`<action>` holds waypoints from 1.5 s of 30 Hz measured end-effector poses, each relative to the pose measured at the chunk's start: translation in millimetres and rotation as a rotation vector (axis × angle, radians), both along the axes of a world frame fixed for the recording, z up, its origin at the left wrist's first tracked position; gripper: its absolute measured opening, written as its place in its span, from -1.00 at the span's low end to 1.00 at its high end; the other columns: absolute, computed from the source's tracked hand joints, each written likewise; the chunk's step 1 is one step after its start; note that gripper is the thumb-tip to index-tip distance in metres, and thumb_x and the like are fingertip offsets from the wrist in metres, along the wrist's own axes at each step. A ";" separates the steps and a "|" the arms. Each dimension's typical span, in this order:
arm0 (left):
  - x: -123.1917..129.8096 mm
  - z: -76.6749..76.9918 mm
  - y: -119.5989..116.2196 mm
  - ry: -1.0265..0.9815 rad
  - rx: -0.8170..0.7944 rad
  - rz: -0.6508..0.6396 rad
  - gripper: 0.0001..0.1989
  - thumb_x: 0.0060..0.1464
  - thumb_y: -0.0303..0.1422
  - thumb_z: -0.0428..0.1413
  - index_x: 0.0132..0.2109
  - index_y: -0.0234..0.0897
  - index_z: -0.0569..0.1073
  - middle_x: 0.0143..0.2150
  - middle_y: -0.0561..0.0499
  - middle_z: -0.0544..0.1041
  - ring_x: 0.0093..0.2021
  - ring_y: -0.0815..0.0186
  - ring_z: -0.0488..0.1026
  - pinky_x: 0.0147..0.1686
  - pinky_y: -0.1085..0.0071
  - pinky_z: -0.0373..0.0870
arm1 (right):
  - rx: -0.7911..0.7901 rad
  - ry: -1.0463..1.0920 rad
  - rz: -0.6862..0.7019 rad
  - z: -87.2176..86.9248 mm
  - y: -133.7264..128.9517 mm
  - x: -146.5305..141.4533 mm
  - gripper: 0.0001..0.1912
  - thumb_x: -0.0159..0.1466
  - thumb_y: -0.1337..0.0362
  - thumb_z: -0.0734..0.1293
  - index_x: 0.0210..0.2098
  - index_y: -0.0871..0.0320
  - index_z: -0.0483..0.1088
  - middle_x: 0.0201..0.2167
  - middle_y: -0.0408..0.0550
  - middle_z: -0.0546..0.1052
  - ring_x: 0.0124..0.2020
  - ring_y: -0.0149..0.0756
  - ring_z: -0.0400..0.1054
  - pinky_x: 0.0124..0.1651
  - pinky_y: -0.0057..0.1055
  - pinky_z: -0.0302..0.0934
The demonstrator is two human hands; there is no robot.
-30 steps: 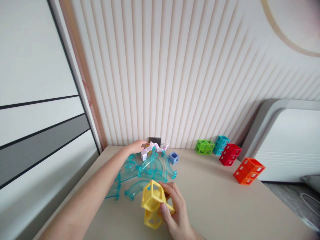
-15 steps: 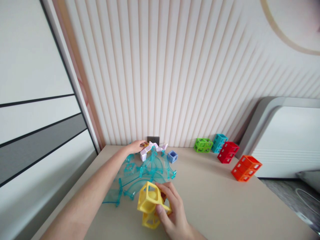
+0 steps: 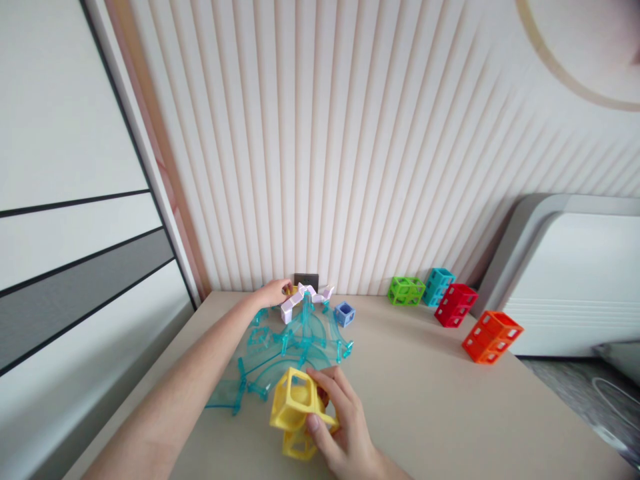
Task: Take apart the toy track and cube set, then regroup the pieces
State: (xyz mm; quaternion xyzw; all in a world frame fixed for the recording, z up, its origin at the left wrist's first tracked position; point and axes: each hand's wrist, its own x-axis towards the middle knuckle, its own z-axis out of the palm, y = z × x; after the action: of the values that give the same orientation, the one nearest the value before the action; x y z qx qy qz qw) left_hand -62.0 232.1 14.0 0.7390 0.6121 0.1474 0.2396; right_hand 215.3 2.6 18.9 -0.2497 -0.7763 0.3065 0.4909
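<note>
Gripping yellow cubes with right hand in front of teal tracks; probably picking up yellow piece at their far end with left hand, cannot tell if grasped; likely needing firm pinch.

You've got a ribbed cream wall behind your beige table, white-and-grey panelling left of it, grey floor right.

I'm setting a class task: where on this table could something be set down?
Bare tabletop stretches between the held yellow blocks and the orange block; a smaller patch separates the blue cube from the green block. Teal track pieces and lilac blocks crowd the left side.
</note>
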 end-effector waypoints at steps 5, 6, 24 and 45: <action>4.9 2.0 -1.5 0.070 0.034 0.015 -0.65 0.30 -0.25 0.16 0.15 -0.29 0.43 0.13 -0.13 0.49 0.01 0.13 0.52 -0.03 0.08 0.54 | 0.008 -0.014 0.009 -2.9 0.3 -0.2 -0.52 0.42 0.03 0.25 0.26 0.05 0.34 -0.17 0.06 0.46 -0.25 -0.19 0.40 -0.22 -0.32 0.38; 6.2 2.7 -2.3 0.078 0.047 0.016 -0.65 0.30 -0.24 0.16 0.15 -0.29 0.43 0.13 -0.13 0.49 0.01 0.13 0.52 -0.03 0.08 0.54 | 0.009 -0.014 0.011 -3.6 0.4 -0.2 -0.52 0.42 0.03 0.25 0.26 0.05 0.34 -0.17 0.06 0.46 -0.25 -0.19 0.40 -0.22 -0.32 0.38; 22.1 25.4 -30.2 0.221 0.293 -0.026 -0.78 0.25 -0.37 0.17 0.03 -0.28 0.48 0.06 -0.13 0.48 -0.01 0.17 0.50 0.01 0.22 0.44 | 0.034 -0.046 0.037 -3.9 -0.3 -1.5 -0.53 0.42 0.01 0.23 0.25 0.03 0.30 -0.16 0.04 0.45 -0.26 -0.21 0.38 -0.23 -0.33 0.37; 12.3 16.6 -22.8 -0.072 0.537 0.305 -0.78 0.30 -0.43 0.12 0.07 -0.31 0.44 0.06 -0.11 0.48 -0.02 0.17 0.51 -0.01 0.13 0.50 | 0.082 -0.120 0.038 0.5 -1.5 2.3 -0.51 0.40 0.07 0.28 0.27 0.06 0.29 -0.11 0.06 0.47 -0.19 -0.20 0.43 -0.17 -0.35 0.40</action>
State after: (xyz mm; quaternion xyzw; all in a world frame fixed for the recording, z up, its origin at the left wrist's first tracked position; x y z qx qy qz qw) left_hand -49.7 209.3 30.5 0.6698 0.6461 0.3644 0.0325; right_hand 217.6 1.1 19.4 -0.2324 -0.8208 0.2685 0.4475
